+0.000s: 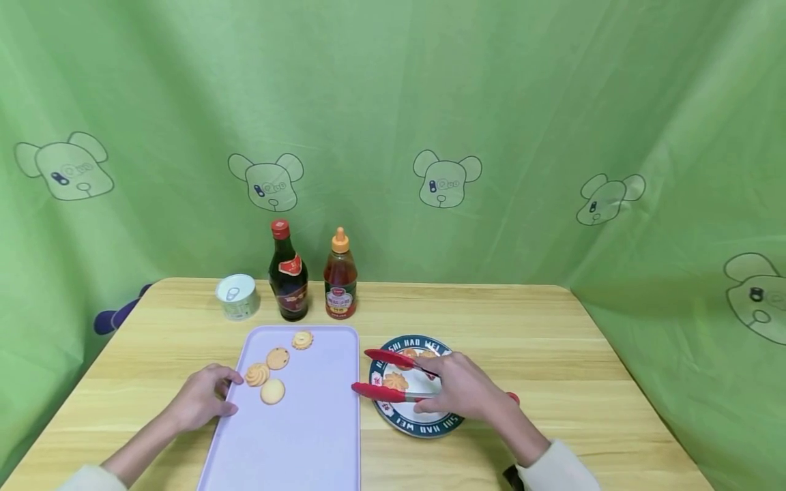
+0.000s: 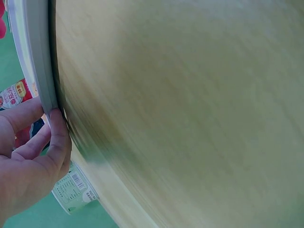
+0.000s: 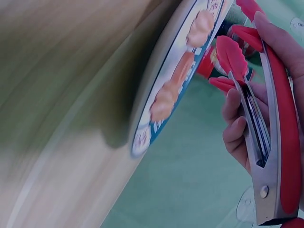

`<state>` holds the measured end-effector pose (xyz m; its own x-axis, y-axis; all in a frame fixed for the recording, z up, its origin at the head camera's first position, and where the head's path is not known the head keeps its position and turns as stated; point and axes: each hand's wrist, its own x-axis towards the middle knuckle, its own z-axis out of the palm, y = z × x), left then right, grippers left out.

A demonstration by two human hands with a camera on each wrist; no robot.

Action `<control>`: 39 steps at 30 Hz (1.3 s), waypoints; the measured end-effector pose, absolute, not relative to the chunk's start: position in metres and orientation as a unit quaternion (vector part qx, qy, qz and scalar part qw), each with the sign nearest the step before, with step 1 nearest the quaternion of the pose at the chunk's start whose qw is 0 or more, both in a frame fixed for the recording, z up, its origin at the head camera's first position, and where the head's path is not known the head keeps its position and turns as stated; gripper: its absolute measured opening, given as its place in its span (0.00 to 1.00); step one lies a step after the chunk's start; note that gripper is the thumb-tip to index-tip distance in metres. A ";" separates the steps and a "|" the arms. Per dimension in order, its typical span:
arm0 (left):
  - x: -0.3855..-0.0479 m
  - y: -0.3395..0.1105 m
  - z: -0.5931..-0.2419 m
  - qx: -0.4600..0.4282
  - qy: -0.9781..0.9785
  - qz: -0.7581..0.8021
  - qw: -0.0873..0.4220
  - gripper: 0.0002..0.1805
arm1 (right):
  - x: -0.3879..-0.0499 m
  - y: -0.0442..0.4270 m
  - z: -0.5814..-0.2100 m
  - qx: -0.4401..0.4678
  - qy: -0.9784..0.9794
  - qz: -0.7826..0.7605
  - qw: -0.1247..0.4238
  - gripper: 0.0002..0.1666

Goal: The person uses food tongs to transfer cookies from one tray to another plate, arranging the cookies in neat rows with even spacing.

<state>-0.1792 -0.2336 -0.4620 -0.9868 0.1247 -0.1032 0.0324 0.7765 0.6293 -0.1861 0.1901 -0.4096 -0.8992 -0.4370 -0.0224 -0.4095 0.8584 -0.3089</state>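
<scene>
My left hand pinches the left rim of a lilac tray between thumb and fingers; the left wrist view shows the fingers on both sides of the tray's edge. On the tray lie a round plain cookie, a swirled cookie, a speckled cookie and a ring cookie. My right hand grips red-tipped tongs over a plate with a dark green rim. The tong tips stand apart with nothing between them. Several cookies rest on the plate, including a flower-shaped cookie, partly hidden by tongs and hand.
Behind the tray stand a can, a dark bottle with a red cap and a sauce bottle with an orange cap. A green curtain hangs behind the wooden table.
</scene>
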 end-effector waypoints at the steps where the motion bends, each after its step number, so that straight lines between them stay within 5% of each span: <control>1: -0.179 -0.234 -0.462 0.041 0.940 0.332 0.070 0.24 | -0.187 0.186 -0.410 -0.222 0.962 -0.151 0.046 0.44; 12: -0.179 -0.233 -0.460 0.045 0.939 0.333 0.067 0.23 | -0.193 0.135 -0.411 -0.245 0.954 -0.163 0.061 0.49; 39: -0.180 -0.234 -0.462 0.047 0.941 0.328 0.071 0.22 | -0.194 0.060 -0.432 -0.319 0.935 -0.145 0.053 0.39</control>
